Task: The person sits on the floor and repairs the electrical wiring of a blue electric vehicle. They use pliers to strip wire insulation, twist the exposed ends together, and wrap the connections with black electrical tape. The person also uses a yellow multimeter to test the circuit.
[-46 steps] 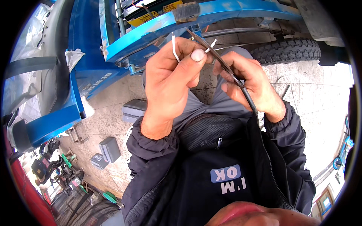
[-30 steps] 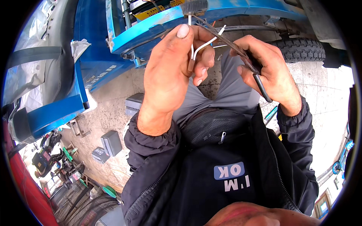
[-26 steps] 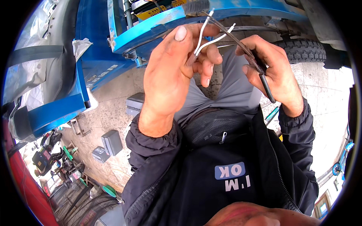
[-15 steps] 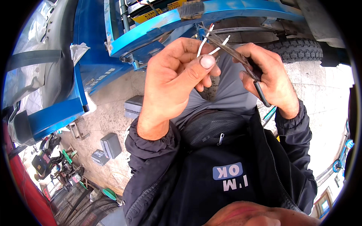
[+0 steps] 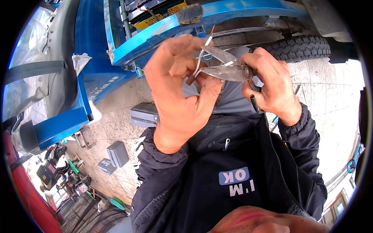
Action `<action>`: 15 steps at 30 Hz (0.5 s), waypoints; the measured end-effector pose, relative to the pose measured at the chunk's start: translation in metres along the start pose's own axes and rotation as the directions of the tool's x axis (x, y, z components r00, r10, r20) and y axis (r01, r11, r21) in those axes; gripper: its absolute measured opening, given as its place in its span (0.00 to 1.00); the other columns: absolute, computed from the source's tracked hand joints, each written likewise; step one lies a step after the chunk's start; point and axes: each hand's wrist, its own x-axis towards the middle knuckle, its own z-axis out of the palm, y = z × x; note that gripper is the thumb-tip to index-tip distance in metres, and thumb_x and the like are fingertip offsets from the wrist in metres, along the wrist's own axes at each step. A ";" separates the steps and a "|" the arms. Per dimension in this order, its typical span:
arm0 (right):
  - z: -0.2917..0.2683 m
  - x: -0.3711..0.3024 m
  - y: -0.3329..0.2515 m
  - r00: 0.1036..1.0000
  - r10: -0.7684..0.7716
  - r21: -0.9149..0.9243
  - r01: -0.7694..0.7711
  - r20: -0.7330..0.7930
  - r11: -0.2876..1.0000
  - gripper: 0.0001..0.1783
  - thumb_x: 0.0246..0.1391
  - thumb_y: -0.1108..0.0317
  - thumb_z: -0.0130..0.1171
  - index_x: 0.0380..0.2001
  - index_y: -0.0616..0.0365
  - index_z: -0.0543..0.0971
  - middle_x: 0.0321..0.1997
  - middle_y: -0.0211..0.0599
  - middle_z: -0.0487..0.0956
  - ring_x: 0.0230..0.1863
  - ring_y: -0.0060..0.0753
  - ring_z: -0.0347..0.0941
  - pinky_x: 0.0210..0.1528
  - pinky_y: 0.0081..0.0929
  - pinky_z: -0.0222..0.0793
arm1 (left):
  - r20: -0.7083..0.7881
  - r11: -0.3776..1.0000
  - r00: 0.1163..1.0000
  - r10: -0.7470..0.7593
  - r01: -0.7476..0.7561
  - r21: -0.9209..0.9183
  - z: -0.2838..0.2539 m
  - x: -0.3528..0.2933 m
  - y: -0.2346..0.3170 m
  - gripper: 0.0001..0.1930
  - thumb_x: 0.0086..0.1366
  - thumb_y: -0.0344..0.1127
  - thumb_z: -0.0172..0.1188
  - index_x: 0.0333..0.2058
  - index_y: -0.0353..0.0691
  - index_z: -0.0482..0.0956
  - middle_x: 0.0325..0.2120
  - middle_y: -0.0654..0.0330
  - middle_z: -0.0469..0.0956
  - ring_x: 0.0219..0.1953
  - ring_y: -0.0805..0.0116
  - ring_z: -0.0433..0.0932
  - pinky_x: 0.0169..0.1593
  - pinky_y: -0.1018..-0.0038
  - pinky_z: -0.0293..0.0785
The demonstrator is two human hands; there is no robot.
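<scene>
My left hand point(image 5: 182, 81) is raised in front of me and pinches a thin white wire point(image 5: 198, 62) between thumb and fingers. My right hand point(image 5: 270, 85) grips the black handles of metal pliers point(image 5: 223, 66), whose open jaws straddle the wire close to my left fingertips. Both hands are held up before a blue vehicle frame point(image 5: 155, 35). My dark jacket sleeves run down to the lower edge.
A black tyre point(image 5: 301, 46) sits at upper right under the blue vehicle. Grey boxes point(image 5: 143, 114) and a smaller one point(image 5: 117, 153) lie on the paved ground at left. A grey seat point(image 5: 42, 70) and tools point(image 5: 58, 171) are at far left.
The pliers' jaws have opened wider and turned flatter across the white wire. My left hand has shifted its pinch, with the thumb now below the wire.
</scene>
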 end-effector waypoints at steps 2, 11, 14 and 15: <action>0.003 -0.002 -0.001 1.000 0.001 0.032 0.000 -0.020 0.999 0.34 0.30 0.71 0.75 0.48 0.59 0.77 0.35 0.37 0.74 0.30 0.43 0.77 0.29 0.35 0.74 | -0.033 0.989 0.997 0.073 -0.068 0.130 0.002 -0.002 -0.001 0.30 0.61 0.29 0.74 0.56 0.33 0.65 0.51 0.45 0.76 0.47 0.61 0.82 0.45 0.71 0.81; 0.004 0.003 -0.001 0.993 -0.086 -0.046 0.082 -0.077 0.996 0.33 0.30 0.68 0.75 0.47 0.58 0.77 0.35 0.37 0.73 0.30 0.43 0.77 0.29 0.36 0.75 | 0.048 0.904 0.990 0.132 -0.140 0.404 -0.004 0.002 0.012 0.13 0.54 0.25 0.72 0.38 0.36 0.83 0.32 0.54 0.82 0.31 0.56 0.80 0.34 0.68 0.77; -0.001 0.004 0.002 0.989 -0.138 -0.045 0.136 -0.058 0.990 0.30 0.33 0.75 0.68 0.47 0.63 0.76 0.33 0.42 0.74 0.27 0.44 0.74 0.27 0.36 0.72 | 0.064 0.928 0.986 0.152 -0.164 0.333 -0.005 0.005 0.009 0.11 0.55 0.25 0.72 0.37 0.35 0.82 0.30 0.54 0.81 0.29 0.55 0.79 0.32 0.68 0.75; -0.003 0.004 0.002 0.988 -0.142 -0.030 0.140 -0.057 0.990 0.30 0.33 0.75 0.68 0.47 0.63 0.76 0.33 0.42 0.74 0.27 0.44 0.74 0.27 0.36 0.71 | 0.061 0.935 0.990 0.131 -0.144 0.325 -0.005 0.006 0.010 0.11 0.55 0.25 0.72 0.37 0.35 0.82 0.29 0.54 0.81 0.29 0.55 0.79 0.32 0.68 0.74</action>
